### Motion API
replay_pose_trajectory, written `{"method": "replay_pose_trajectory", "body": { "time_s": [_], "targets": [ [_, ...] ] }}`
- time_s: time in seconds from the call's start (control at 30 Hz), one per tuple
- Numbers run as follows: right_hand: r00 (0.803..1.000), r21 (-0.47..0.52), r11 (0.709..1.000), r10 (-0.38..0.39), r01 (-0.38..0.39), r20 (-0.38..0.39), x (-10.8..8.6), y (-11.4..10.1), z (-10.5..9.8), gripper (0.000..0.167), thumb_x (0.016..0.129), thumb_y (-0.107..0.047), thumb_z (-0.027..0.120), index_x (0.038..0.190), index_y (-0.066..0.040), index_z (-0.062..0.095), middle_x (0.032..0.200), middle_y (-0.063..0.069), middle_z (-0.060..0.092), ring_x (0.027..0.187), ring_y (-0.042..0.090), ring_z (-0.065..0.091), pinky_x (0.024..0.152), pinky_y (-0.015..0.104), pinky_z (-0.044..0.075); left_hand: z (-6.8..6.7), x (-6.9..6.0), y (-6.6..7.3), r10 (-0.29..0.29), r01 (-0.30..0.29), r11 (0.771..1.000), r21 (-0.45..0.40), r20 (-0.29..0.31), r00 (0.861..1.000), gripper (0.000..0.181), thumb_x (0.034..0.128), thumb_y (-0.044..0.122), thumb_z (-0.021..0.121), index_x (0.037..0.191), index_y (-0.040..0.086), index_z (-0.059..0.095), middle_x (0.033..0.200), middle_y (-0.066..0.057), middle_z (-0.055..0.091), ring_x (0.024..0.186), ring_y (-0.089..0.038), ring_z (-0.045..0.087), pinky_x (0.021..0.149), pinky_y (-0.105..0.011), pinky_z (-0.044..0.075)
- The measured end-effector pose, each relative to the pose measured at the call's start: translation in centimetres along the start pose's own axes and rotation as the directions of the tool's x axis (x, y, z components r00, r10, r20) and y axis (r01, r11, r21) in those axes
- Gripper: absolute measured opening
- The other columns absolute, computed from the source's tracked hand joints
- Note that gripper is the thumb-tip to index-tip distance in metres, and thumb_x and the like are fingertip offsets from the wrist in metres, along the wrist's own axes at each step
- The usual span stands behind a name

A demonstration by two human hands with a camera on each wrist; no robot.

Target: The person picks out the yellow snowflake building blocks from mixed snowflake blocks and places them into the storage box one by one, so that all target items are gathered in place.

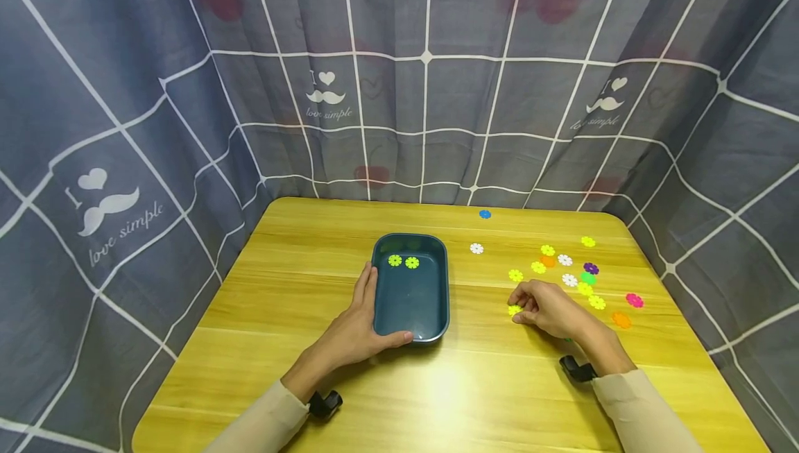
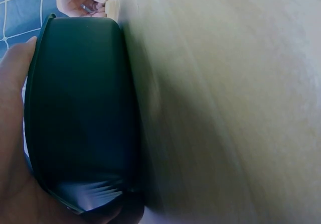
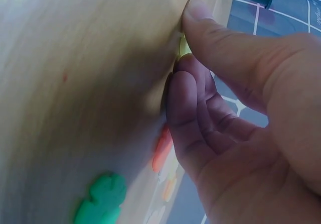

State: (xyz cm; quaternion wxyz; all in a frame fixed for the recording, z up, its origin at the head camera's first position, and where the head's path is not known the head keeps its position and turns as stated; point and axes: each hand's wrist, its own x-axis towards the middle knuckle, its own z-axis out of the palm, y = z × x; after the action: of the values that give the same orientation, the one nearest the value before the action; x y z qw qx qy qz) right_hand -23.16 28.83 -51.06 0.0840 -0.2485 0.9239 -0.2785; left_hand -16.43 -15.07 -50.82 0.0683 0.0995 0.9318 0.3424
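On the table stands a dark teal tray [image 1: 412, 314] with two yellow-green flower-shaped pieces [image 1: 395, 260] lying inside near its far end. My left hand [image 1: 356, 321] rests against the tray's near-left corner, its fingers straight along the left wall and the thumb on the near rim. Right of the tray, my right hand [image 1: 549, 309] has its thumb and forefinger at opposite edges of a yellow flower piece [image 1: 514, 310] on the tabletop. In the right wrist view, that yellow piece [image 3: 184, 45] shows between the two fingertips. A green piece [image 3: 103, 199] lies near that hand.
Several more flower pieces lie scattered at the right, among them a pink piece [image 1: 634, 300], an orange piece [image 1: 621, 320] and a purple piece [image 1: 591, 268]. A white piece [image 1: 477, 248] and a blue piece [image 1: 485, 214] are farther back. A grid-patterned curtain [image 1: 387, 92] surrounds the wooden table [image 1: 281, 252].
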Motion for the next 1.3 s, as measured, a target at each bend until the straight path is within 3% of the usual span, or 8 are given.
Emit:
{"method": "replay_pose_trajectory", "body": {
  "time_s": [0.53, 0.77, 1.03, 1.3],
  "targets": [
    [0.999, -0.001, 1.0, -0.016, 0.016, 0.033, -0.01, -0.14, -0.11, 0.021, 0.103, -0.014, 0.091, 0.115, -0.007, 0.075, 0.099, -0.001, 0.072, 0.084, 0.004, 0.06, 0.075, 0.026, 0.057, 0.16, -0.01, -0.17, 0.001, -0.001, 1.0, 0.0, 0.003, 1.0, 0.153, 0.0864, 0.081, 0.091, 0.189, 0.016, -0.002, 0.198, 0.005, -0.017, 0.149, -0.051, 0.068, 0.088, -0.052, 0.067],
    [0.999, -0.02, 0.999, -0.05, 0.05, -0.006, -0.01, 0.16, 0.14, 0.02, 0.103, -0.014, 0.091, 0.119, -0.01, 0.08, 0.102, -0.004, 0.072, 0.084, 0.001, 0.057, 0.076, 0.024, 0.055, 0.12, 0.0, -0.17, -0.003, 0.003, 1.0, 0.002, 0.001, 1.0, 0.152, 0.0874, 0.078, 0.092, 0.19, 0.016, -0.002, 0.198, 0.004, -0.016, 0.149, -0.052, 0.068, 0.091, -0.056, 0.068],
    [0.99, -0.029, 0.993, -0.115, 0.113, -0.084, -0.08, 0.21, 0.47, 0.023, 0.098, -0.014, 0.096, 0.114, -0.013, 0.08, 0.099, -0.003, 0.07, 0.081, -0.002, 0.059, 0.072, 0.021, 0.056, 0.05, 0.05, -0.12, 0.004, -0.004, 1.0, 0.008, -0.006, 1.0, 0.152, 0.087, 0.078, 0.092, 0.19, 0.015, -0.001, 0.199, 0.001, -0.014, 0.15, -0.052, 0.067, 0.091, -0.055, 0.068],
    [0.986, -0.051, 0.991, -0.131, 0.127, -0.101, 0.3, 0.12, 0.76, 0.023, 0.097, -0.009, 0.097, 0.112, -0.014, 0.08, 0.096, -0.004, 0.071, 0.079, -0.001, 0.062, 0.07, 0.021, 0.057, 0.01, 0.04, -0.14, 0.009, -0.009, 1.0, 0.004, -0.002, 1.0, 0.153, 0.0869, 0.08, 0.091, 0.189, 0.016, -0.002, 0.198, 0.002, -0.016, 0.153, -0.052, 0.065, 0.095, -0.058, 0.068]
  ]
}}
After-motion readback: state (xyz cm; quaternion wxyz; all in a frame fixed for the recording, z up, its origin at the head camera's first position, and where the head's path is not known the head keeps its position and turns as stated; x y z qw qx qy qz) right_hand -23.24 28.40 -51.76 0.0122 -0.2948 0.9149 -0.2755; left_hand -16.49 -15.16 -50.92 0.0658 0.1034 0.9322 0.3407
